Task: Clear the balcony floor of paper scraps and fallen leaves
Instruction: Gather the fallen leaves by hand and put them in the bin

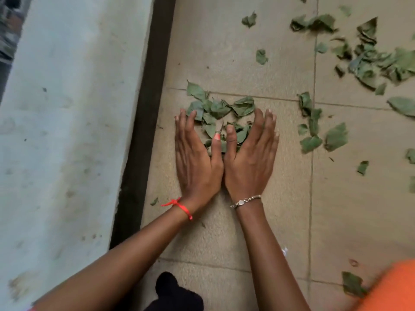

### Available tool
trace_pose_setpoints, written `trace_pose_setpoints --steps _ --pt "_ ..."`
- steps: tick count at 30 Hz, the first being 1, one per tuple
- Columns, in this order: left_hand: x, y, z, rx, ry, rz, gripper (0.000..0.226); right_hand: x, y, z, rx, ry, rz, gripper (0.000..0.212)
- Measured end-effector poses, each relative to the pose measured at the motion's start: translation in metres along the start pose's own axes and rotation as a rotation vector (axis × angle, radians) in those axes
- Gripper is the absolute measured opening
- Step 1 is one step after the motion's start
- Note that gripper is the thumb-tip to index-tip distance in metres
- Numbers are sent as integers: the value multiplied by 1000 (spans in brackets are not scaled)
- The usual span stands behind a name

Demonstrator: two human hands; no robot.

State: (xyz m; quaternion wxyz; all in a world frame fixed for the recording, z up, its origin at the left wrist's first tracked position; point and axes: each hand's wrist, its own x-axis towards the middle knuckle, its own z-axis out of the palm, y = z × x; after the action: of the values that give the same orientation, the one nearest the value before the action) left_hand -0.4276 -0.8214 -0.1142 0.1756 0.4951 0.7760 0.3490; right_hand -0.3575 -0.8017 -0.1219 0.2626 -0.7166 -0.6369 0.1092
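Floor: tan balcony tiles.
Hands: left hand and right hand bracket leaf pile; fingers straight, gripping nothing.
Risk: leaves could slip out between the palms.

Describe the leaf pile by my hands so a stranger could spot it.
Find the dark strip along the pale wall. Just right of it, the left hand and right hand lie side by side. The leaf pile sits between their fingers, bunched tight, unlike the scattered leaves farther right.
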Motion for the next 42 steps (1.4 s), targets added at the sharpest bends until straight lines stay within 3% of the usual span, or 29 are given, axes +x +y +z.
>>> trace_pose_setpoints --steps 3,8,11,16,21,26,30,34,38,42 --pt "3 4 -3 -74 7 -67 62 1 -2 -1 114 -18 10 59" --pt "-12 4 -30 -242 -65 -24 57 -6 2 -21 509 -119 -3 46" --pt "-37 4 -47 -132 1 -12 56 -12 8 -34 557 -39 9 45" --pt "-71 -20 -52 178 -76 -45 79 -16 16 -44 497 61 49 45" --pt "-73 -22 -38 236 -116 -130 86 -27 32 -44 428 139 159 47" --pt "-54 -6 -24 -6 -188 -24 83 -29 44 -47 434 176 230 46" --pt "-35 11 -22 -360 -238 121 59 -26 48 -53 437 213 259 45" --pt "-20 4 -17 -244 -160 114 62 -26 58 -55 314 238 328 42" --pt "-19 0 -14 -206 -215 51 66 -29 62 -53 62 118 374 51" --pt "-23 -1 -13 -179 -224 91 63 -35 53 -54 130 81 290 54"
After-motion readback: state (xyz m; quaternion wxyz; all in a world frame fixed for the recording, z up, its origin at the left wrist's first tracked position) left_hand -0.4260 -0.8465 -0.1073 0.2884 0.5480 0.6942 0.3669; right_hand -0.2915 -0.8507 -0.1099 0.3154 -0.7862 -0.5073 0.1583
